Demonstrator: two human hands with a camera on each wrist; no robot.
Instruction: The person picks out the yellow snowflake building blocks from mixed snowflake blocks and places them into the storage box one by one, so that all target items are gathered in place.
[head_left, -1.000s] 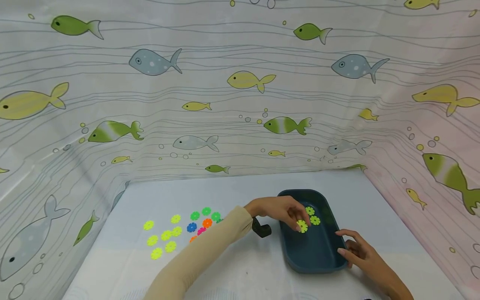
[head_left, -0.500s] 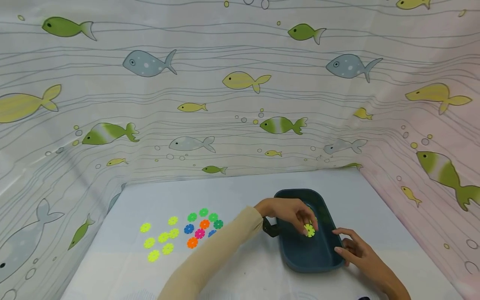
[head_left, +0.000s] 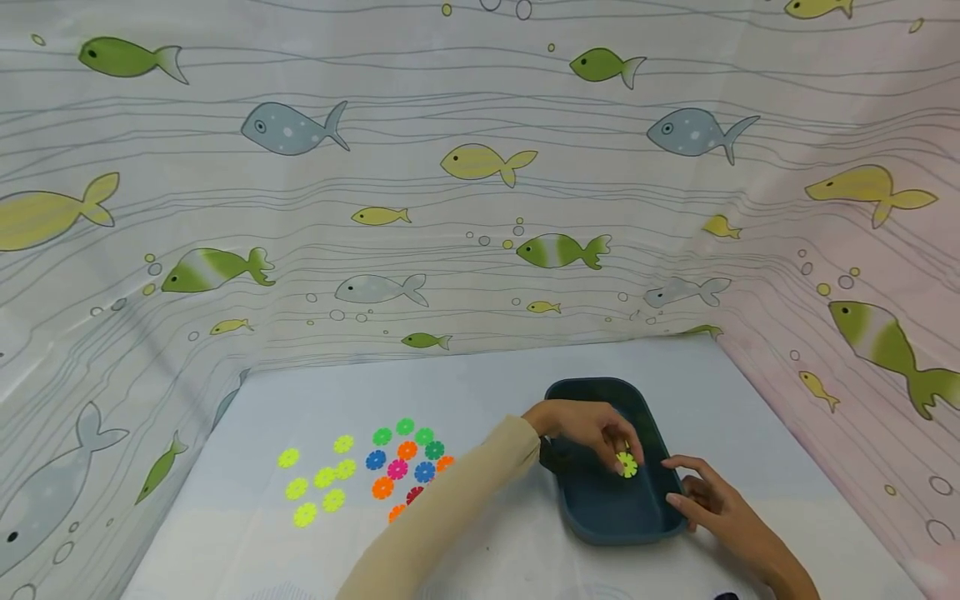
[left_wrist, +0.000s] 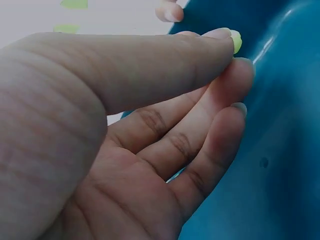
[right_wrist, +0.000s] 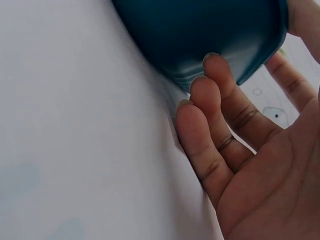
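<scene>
My left hand point(head_left: 592, 429) reaches over the dark blue tub point(head_left: 600, 533) and pinches a yellow-green notched disc point(head_left: 627, 464) between thumb and fingertips. In the left wrist view only a sliver of this disc point(left_wrist: 237, 42) shows past the fingertips. At the tub's right side, my right hand point(head_left: 720, 504) holds the rim and wall. The right wrist view shows its curled fingers point(right_wrist: 215, 67) against the outside of the tub point(right_wrist: 210, 30). The tub floor behind the left hand is hidden.
Left of the tub lie several yellow-green discs point(head_left: 325, 477), with a mixed group of green, blue, orange, pink and red discs point(head_left: 397, 469) beside them. The left sleeve point(head_left: 450, 508) covers part of that group. A fish-printed curtain point(head_left: 480, 250) encloses the white table point(head_left: 480, 375).
Over the tub, my left hand has shifted right with the disc, covering the two discs seen inside earlier. The right hand stays at the tub's side. The head view has turned slightly.
</scene>
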